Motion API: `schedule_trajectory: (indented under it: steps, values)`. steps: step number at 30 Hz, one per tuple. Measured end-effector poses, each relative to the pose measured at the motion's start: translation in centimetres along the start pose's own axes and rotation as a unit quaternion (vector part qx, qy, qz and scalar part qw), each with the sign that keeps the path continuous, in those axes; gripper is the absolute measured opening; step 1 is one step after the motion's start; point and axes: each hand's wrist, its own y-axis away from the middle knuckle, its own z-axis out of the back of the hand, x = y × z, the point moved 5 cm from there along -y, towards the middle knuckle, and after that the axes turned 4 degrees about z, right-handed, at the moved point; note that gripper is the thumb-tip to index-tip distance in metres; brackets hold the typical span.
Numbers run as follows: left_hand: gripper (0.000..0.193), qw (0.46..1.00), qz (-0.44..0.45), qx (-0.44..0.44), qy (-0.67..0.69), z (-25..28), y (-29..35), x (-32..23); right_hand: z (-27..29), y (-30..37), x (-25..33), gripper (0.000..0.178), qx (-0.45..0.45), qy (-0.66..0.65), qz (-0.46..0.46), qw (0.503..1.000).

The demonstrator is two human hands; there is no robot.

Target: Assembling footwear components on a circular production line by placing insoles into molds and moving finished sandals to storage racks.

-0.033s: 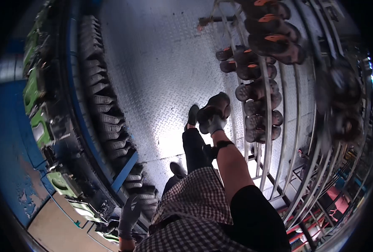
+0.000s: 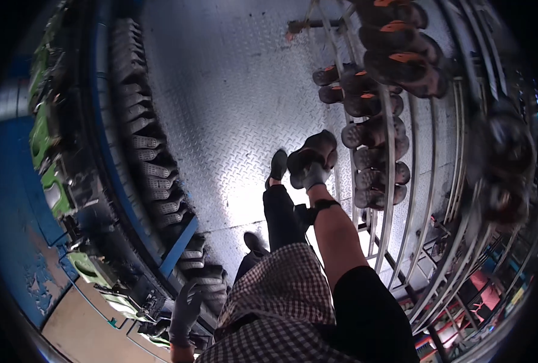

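My right hand [image 2: 315, 176], in a grey glove, reaches forward and is closed on a pair of dark brown shoes [image 2: 313, 149] held above the metal floor. The shoes are beside the left edge of a metal rack [image 2: 385, 130]. On that rack several dark shoes [image 2: 375, 154] sit in rows, some with orange inside. My left hand [image 2: 186, 313], also gloved in grey, hangs low at my left side. Its fingers are apart with nothing in them, next to several dark grey foot-shaped forms [image 2: 208, 284] along the machine line.
On the left runs a long machine [image 2: 114, 199] with green and black clamps [image 2: 87, 266] and a blue bar [image 2: 180, 247] sticking out. Grey tread-plate floor [image 2: 220, 109] lies between machine and rack. Several metal rails [image 2: 435, 199] and blurred dark shoes [image 2: 505, 145] are at the right.
The pair of shoes in my right hand has shifted very slightly to the right and up. The rack shoes sit slightly farther right in view. My left hand stays nearly where it was.
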Motion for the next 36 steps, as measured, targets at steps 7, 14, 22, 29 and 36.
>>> schedule_trajectory:
  steps: [7,14,22,29,36]
  values:
    - [0.048,0.997,0.065,0.031,0.015,1.4,-5.5,-6.5,-5.9,-17.9,0.6,0.034,0.017,0.052,0.012,0.998]
    - [0.049,0.994,0.103,0.044,-0.013,3.2,-7.3,-11.5,-7.7,-14.9,-0.8,0.027,0.151,0.104,-0.054,0.982]
    - [0.047,0.996,-0.012,0.088,0.026,4.7,-11.8,-16.7,0.9,2.3,1.7,0.039,0.27,0.451,-0.02,0.851]
    - [0.051,0.986,-0.148,0.047,-0.055,7.7,-12.4,-18.0,5.5,12.1,10.9,0.039,0.295,0.5,0.159,0.798]
    - [0.048,0.935,-0.331,-0.044,-0.121,11.9,-9.2,-23.6,-1.0,35.5,31.0,0.031,0.36,0.428,0.54,0.629]
